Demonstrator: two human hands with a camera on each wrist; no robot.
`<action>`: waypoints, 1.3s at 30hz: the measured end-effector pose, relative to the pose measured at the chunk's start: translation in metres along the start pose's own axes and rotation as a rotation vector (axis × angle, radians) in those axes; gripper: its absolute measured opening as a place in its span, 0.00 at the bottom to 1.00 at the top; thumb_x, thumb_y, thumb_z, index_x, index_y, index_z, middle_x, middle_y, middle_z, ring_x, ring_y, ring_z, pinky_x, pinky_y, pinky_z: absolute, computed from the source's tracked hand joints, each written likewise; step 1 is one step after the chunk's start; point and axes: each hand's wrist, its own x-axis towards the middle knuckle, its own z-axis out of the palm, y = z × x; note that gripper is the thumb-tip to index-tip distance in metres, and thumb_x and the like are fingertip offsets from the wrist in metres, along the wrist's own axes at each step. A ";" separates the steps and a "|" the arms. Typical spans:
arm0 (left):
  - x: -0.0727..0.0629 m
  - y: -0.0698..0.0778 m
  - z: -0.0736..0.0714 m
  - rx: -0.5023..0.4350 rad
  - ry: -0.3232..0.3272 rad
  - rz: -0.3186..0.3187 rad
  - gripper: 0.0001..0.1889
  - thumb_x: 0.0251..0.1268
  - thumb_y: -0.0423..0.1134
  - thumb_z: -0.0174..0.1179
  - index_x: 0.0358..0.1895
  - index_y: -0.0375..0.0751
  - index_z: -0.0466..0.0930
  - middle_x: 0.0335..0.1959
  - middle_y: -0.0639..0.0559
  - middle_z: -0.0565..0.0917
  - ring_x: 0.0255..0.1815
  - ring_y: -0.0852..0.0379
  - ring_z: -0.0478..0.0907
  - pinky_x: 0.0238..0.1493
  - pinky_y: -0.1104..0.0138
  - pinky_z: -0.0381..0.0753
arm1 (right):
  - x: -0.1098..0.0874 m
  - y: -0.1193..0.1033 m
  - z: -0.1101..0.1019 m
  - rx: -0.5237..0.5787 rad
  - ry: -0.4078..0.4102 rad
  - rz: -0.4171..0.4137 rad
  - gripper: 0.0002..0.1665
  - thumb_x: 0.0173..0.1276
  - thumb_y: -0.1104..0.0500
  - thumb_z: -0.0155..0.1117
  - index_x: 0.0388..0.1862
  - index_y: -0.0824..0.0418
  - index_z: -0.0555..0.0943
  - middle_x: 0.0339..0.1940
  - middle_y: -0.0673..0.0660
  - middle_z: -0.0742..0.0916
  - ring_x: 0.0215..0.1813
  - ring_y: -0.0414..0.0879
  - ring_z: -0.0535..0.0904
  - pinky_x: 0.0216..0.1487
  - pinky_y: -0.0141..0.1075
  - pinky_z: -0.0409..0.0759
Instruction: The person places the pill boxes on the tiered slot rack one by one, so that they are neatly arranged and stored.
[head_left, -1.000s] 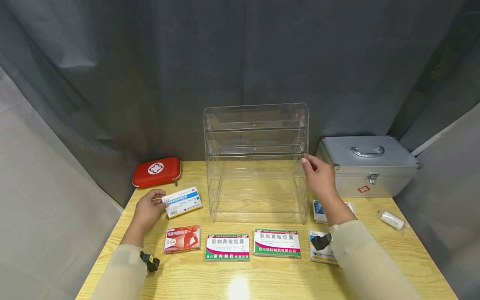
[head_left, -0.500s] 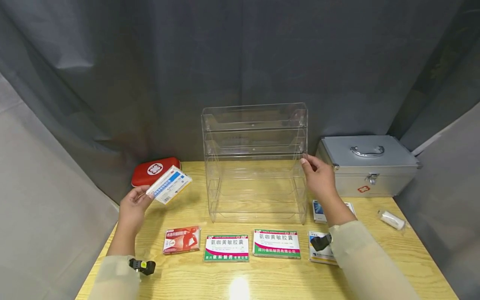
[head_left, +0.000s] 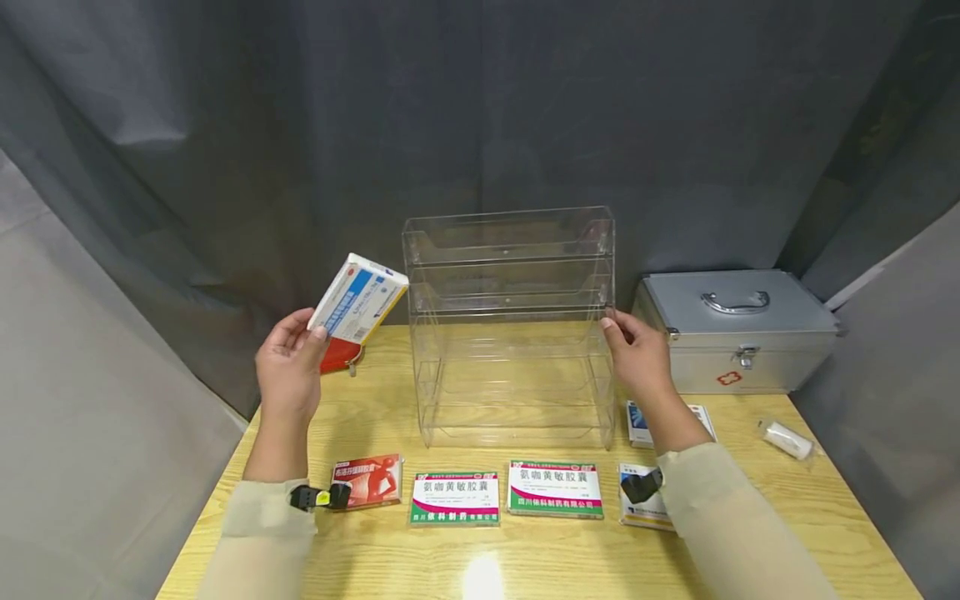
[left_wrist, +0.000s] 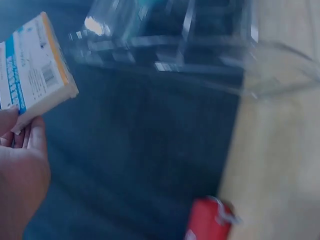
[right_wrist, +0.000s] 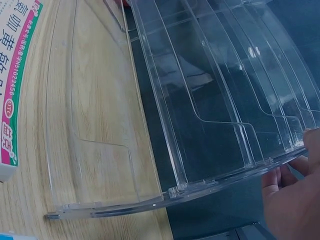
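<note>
Judge possible: tipping of the clear rack [head_left: 510, 312] under uneven pull from the right hand [head_left: 637, 350], pinching its right edge; dropping of the medicine box [head_left: 360, 298], aloft just left of the rack, from one-end pinching by the left hand [head_left: 291, 360]. Find no packages in the rack; closed metal case [head_left: 738, 327] right of it, contents hidden.

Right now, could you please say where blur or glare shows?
Head view: a white glare spot on the table, near the bottom edge; left wrist view: blur on the rack and red case, while the box looks clearer; right wrist view: mostly crisp, pale reflections on the rack.
</note>
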 end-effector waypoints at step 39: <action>0.051 -0.032 0.243 0.898 -0.430 0.298 0.15 0.84 0.33 0.60 0.66 0.38 0.84 0.65 0.44 0.85 0.66 0.50 0.85 0.65 0.68 0.86 | -0.013 0.000 0.033 0.073 0.048 -0.007 0.27 0.86 0.46 0.61 0.74 0.57 0.83 0.63 0.65 0.91 0.59 0.53 0.85 0.50 0.23 0.78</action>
